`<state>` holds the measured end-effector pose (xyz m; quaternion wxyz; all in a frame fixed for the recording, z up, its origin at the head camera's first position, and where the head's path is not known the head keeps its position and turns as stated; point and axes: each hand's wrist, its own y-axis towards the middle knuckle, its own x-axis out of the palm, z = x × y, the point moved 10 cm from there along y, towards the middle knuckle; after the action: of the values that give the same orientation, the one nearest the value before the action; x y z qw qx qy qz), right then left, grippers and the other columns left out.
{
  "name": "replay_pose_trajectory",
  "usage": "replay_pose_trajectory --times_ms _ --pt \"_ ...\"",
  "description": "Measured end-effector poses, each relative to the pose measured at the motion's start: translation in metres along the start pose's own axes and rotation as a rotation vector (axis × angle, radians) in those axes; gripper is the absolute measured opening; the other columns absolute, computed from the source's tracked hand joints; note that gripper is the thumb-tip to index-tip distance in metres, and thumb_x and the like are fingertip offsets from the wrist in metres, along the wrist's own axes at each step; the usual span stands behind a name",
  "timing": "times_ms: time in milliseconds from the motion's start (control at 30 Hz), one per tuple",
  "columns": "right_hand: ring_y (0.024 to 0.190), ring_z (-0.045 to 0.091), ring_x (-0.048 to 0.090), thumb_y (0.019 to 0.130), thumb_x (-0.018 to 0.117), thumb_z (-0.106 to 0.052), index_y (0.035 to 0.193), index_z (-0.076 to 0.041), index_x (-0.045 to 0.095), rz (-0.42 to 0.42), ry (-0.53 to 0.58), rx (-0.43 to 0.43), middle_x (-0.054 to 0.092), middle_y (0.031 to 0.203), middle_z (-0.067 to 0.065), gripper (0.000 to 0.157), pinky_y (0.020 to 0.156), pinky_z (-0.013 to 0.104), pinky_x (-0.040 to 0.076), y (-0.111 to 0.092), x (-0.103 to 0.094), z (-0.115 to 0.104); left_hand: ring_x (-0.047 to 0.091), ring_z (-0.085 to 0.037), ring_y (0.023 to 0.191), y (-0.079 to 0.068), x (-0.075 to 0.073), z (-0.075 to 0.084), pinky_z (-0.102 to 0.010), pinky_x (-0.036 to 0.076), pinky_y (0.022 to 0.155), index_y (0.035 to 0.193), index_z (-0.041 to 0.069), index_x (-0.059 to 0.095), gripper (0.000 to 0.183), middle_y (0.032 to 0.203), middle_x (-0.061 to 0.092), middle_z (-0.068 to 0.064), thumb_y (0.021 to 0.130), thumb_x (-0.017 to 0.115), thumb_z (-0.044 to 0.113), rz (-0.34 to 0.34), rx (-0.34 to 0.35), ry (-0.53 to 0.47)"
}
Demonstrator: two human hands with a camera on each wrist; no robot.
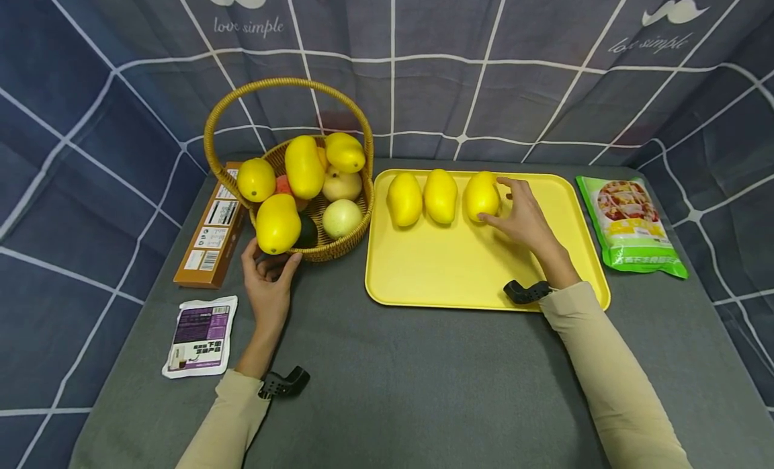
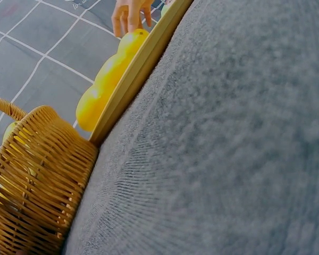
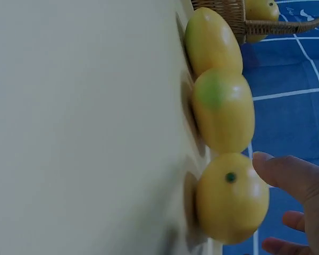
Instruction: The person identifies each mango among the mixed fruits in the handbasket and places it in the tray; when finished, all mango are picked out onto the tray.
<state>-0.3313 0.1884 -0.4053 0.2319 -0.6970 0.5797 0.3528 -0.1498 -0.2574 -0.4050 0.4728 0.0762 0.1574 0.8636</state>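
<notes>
In the head view a yellow tray point(image 1: 423, 274) bears a row of 3 yellow mangoes along its far edge: a left one point(image 1: 404, 199), a middle one point(image 1: 441, 196) and a right one point(image 1: 482, 197). My right hand point(image 1: 523, 217) is spread around the right mango, thumb on the near side and fingers beyond; in the right wrist view the thumb point(image 3: 271, 164) lies close beside it. My left hand point(image 1: 266, 287) is at the front left of a wicker basket point(image 1: 329, 252), fingers loosely bent, just below an overhanging yellow mango point(image 1: 278, 224). Its fingertips are partly hidden.
The basket holds more fruit, including a pale green round one point(image 1: 342, 219), under a tall handle point(image 1: 290, 83). Left stand a brown box point(image 1: 208, 247) and a purple-and-white pouch point(image 1: 201, 336). A green food bag point(image 1: 631, 224) lies right of the tray. A checked curtain point(image 1: 435, 99) hangs behind.
</notes>
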Motion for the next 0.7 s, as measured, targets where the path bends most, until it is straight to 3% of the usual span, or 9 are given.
replay_pose_trajectory --times_ms 300,700 --pt "0.128 0.04 0.042 0.08 0.082 -0.023 0.142 -0.002 0.043 0.075 -0.014 -0.184 0.041 0.141 0.021 0.077 0.106 0.055 0.036 -0.007 -0.014 -0.052 0.058 -0.041 0.098 0.0 0.0 -0.001 -0.019 0.05 0.078 0.142 0.005 0.043 0.065 0.119 0.051 0.009 0.085 0.074 0.002 -0.001 0.009 -0.01" --pt "0.134 0.033 0.04 0.083 0.079 -0.026 0.142 -0.009 0.047 0.073 -0.011 -0.316 0.042 0.143 0.016 0.069 0.109 0.053 0.036 -0.009 -0.001 -0.115 0.06 -0.04 0.099 0.001 0.0 0.0 -0.02 0.051 0.078 0.141 0.007 0.045 0.064 0.119 0.053 0.009 0.085 0.074 0.0 0.001 0.01 -0.012"
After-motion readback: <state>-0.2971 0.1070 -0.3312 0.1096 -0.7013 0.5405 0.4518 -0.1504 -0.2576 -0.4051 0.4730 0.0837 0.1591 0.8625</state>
